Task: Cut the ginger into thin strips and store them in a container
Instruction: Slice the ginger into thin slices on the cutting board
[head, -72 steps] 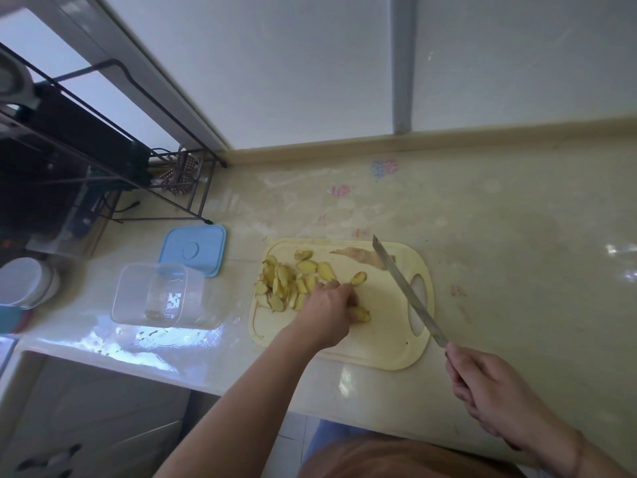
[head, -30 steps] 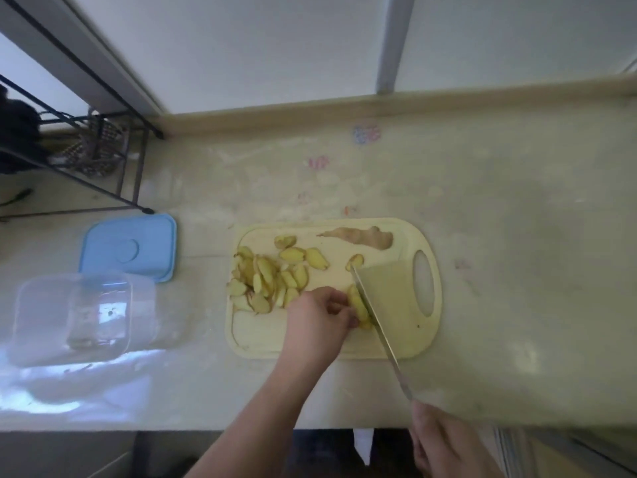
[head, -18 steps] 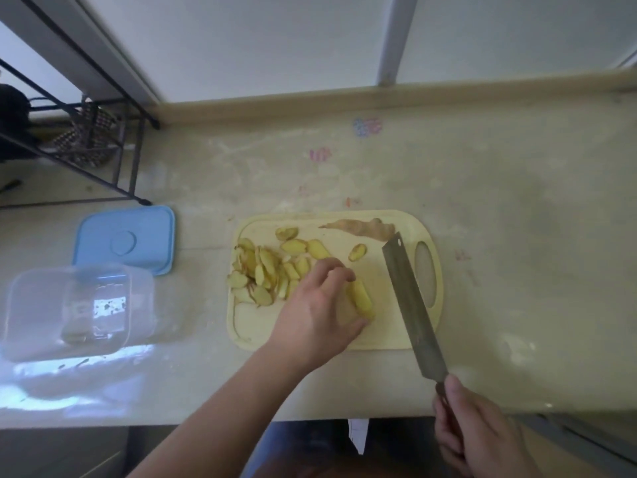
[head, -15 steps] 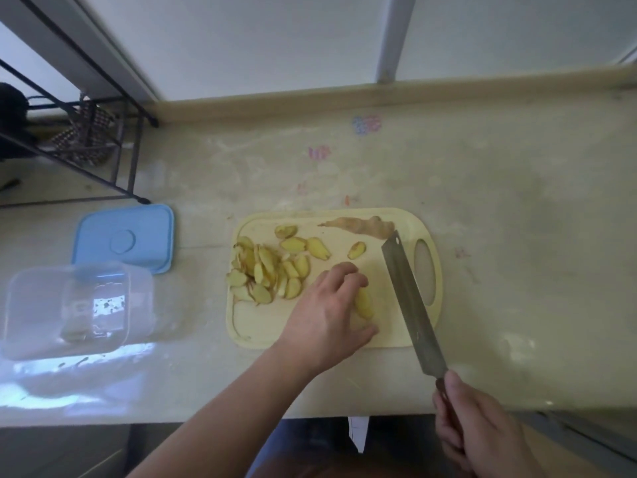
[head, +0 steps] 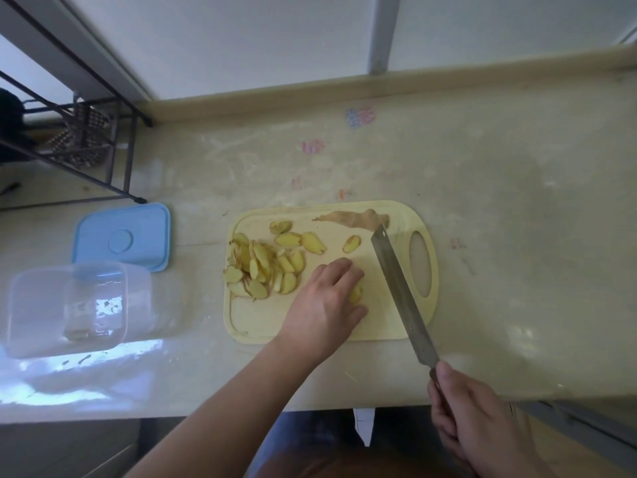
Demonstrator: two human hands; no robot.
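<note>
Pinching a ginger slice (head: 355,292) with curled left hand (head: 325,305) fingertips, the right hand (head: 479,429)-gripped cleaver (head: 400,294) could nick those fingertips if the slice slips

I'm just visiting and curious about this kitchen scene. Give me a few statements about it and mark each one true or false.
1. The right hand holds the knife. True.
2. The blue lid sits on the clear container. False: it lies on the counter behind the open container.
3. The left hand rests on a ginger piece on the cutting board. True.
4. The ginger slices are in the container. False: they are piled on the board.
</note>
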